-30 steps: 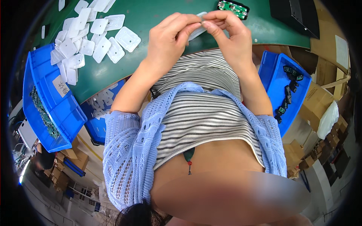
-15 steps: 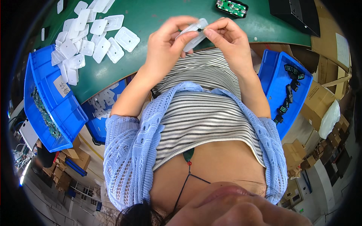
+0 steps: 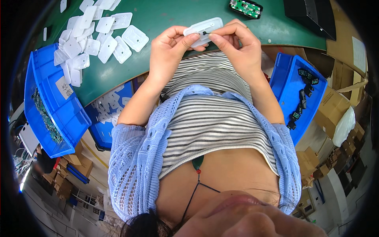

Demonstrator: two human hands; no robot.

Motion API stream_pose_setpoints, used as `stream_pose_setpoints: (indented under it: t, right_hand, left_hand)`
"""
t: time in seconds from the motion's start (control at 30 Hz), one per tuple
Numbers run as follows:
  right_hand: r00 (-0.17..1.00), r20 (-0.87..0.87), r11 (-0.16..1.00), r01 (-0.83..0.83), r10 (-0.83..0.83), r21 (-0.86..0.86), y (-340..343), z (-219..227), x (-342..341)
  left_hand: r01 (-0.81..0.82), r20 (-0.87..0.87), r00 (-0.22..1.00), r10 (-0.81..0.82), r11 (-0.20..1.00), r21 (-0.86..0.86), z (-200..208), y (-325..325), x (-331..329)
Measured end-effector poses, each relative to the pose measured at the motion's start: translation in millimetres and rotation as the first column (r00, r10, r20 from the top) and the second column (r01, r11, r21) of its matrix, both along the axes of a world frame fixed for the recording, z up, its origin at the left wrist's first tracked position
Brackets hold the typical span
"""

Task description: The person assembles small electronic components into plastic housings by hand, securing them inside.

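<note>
Above the table's near edge, my left hand [image 3: 167, 47] grips a white translucent plastic cover [image 3: 213, 24] between thumb and fingers. The cover is a shallow oblong shell with rounded corners, tilted up toward me. At its middle sits a small black piece [image 3: 204, 33], too small to name exactly. The thumb and forefinger of my right hand [image 3: 241, 43] are pinched at that piece, and its other fingers are curled in. Beyond my right hand, a green circuit board in a black case [image 3: 246, 8] lies on the table.
Many similar white covers [image 3: 106, 49] lie heaped on the green table [image 3: 169, 12] at left. A blue bin [image 3: 71, 122] with circuit boards stands left, another blue bin [image 3: 282, 75] with small black parts at right. A black box [image 3: 306, 17] is at far right.
The white cover has turned from nearly upright to lying more sideways, its inner face showing more. My left hand has shifted slightly left and down; the right still pinches at the black piece.
</note>
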State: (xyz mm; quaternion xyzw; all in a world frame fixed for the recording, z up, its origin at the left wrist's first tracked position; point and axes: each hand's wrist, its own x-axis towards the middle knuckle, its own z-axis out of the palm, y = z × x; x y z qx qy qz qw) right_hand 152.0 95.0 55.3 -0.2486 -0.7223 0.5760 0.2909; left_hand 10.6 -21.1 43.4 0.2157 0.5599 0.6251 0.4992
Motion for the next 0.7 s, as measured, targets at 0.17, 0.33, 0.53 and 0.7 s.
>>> stream_pose_setpoints:
  t: [0.17, 0.33, 0.53, 0.7]
  right_hand:
    - [0.999, 0.024, 0.999, 0.039, -0.038, -0.022, -3.8, -10.8, -2.3]
    - [0.996, 0.092, 0.986, 0.028, -0.013, -0.165, -5.5, -4.2, -1.5]
    - [0.980, 0.190, 0.999, 0.050, -0.052, 0.017, -5.5, -5.7, -3.2]
    - [0.955, 0.138, 0.960, 0.243, -0.261, 0.136, -11.3, -5.9, -2.6]
  left_hand:
    - [-0.028, -0.003, 1.000, 0.029, 0.993, 0.119, -2.5, 0.3, 10.3]
    - [-0.069, -0.048, 0.996, 0.072, 0.995, 0.068, -1.6, 1.7, 17.8]
    - [-0.100, -0.243, 0.956, 0.163, 0.963, 0.252, -6.2, 6.1, 20.4]
    - [-0.111, -0.092, 0.987, 0.132, 0.973, 0.204, -4.5, 3.0, 15.9]
